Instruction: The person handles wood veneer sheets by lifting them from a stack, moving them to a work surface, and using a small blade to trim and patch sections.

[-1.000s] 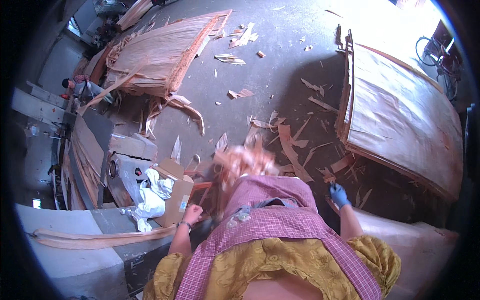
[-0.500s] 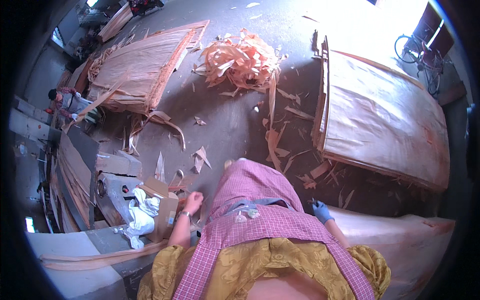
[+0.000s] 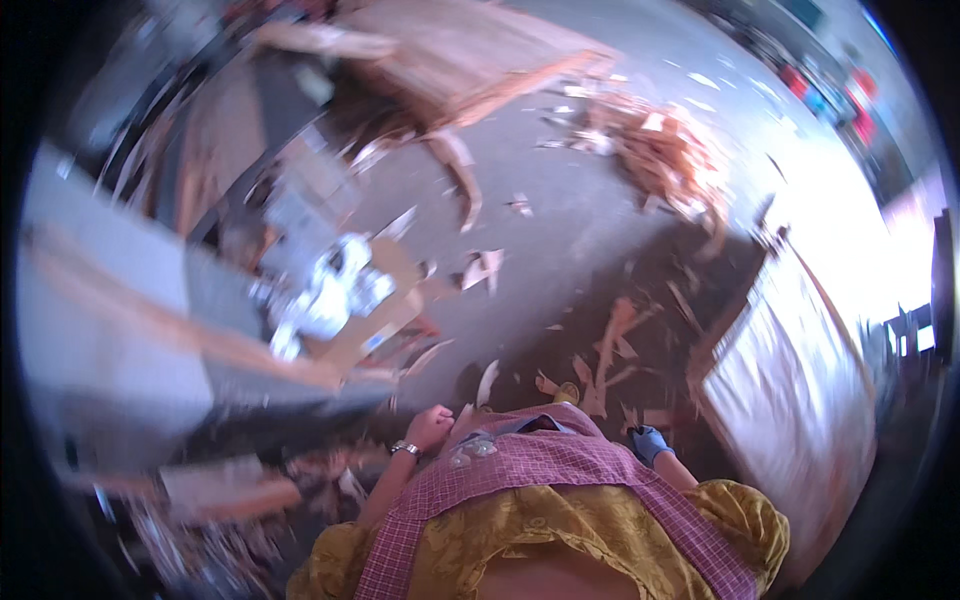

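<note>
My left hand [image 3: 430, 427] is bare, with a watch at the wrist, and hangs beside the checked apron [image 3: 560, 460]. Its fingers are curled in, and I see nothing in them. On the other side of the apron, my right hand [image 3: 652, 443] wears a blue glove. Its fingers are closed around a small dark thing [image 3: 634, 433], too small and blurred to name. Left of my left hand stands an open cardboard box [image 3: 375, 325], with crumpled white cloth or plastic [image 3: 330, 290] over its edge.
Veneer sheets are stacked at the far left [image 3: 500, 50] and at the right [image 3: 790, 390]. A heap of veneer strips [image 3: 665, 150] lies on the far floor, with loose scraps [image 3: 483, 268] nearer. A pale work surface [image 3: 110, 330] with a long strip is at the left.
My view has swung to the right's opposite, leftward, so the box, stacks and heap have shifted rightward or turned in the picture. Both hands remain low beside the apron.
</note>
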A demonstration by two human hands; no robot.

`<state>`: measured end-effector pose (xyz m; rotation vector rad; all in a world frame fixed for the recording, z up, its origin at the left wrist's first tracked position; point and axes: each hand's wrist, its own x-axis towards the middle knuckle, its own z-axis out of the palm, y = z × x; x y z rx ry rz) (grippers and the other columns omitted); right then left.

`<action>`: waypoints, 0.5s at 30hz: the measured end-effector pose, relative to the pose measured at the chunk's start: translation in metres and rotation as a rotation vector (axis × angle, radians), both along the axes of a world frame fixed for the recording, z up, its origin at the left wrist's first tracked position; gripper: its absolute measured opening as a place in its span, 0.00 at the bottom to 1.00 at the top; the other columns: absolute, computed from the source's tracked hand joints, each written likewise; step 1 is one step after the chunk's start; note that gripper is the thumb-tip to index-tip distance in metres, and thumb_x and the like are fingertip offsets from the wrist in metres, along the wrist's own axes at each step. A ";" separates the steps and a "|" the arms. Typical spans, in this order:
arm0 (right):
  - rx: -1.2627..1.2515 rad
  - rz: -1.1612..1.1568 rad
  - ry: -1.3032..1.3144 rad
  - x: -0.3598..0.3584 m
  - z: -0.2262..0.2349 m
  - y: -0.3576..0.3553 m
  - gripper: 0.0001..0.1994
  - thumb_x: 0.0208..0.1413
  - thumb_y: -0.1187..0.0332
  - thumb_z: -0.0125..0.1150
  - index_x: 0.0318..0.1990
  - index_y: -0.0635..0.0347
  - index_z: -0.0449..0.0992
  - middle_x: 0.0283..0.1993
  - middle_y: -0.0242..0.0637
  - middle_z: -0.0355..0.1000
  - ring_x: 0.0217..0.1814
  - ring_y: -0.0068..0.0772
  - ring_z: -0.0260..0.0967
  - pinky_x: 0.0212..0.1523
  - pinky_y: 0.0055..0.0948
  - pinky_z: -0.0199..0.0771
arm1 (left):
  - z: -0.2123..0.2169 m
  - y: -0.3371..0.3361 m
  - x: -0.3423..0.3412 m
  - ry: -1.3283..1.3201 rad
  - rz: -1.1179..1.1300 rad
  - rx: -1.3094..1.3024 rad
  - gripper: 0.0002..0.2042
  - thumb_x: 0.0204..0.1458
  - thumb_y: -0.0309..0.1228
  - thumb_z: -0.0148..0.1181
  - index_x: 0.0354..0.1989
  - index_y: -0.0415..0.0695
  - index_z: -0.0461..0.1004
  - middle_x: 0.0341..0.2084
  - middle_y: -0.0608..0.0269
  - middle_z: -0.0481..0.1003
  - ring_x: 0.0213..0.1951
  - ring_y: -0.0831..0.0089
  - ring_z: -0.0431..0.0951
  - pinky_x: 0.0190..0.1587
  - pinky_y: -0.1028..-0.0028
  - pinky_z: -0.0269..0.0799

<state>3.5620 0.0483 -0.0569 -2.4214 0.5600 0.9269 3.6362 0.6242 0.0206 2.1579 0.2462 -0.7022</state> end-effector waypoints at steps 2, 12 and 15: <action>0.012 0.084 0.059 0.069 0.034 0.040 0.19 0.61 0.53 0.48 0.37 0.58 0.79 0.37 0.48 0.78 0.39 0.48 0.78 0.40 0.44 0.76 | -0.016 0.060 -0.082 -0.046 0.192 0.134 0.16 0.50 0.42 0.60 0.42 0.45 0.76 0.37 0.55 0.80 0.41 0.59 0.80 0.45 0.62 0.74; 0.209 1.193 -0.082 0.246 -0.042 0.352 0.17 0.53 0.51 0.59 0.38 0.54 0.81 0.21 0.35 0.74 0.22 0.31 0.73 0.26 0.34 0.74 | -0.056 0.027 -0.489 0.276 1.562 0.068 0.09 0.54 0.35 0.56 0.27 0.43 0.76 0.20 0.63 0.73 0.23 0.70 0.75 0.26 0.69 0.71; 0.303 1.391 -0.171 0.255 -0.063 0.462 0.16 0.53 0.51 0.59 0.34 0.55 0.80 0.20 0.33 0.73 0.21 0.31 0.73 0.25 0.33 0.73 | -0.070 -0.019 -0.493 0.445 1.436 -0.091 0.10 0.55 0.35 0.53 0.31 0.43 0.78 0.26 0.60 0.77 0.28 0.69 0.78 0.31 0.67 0.73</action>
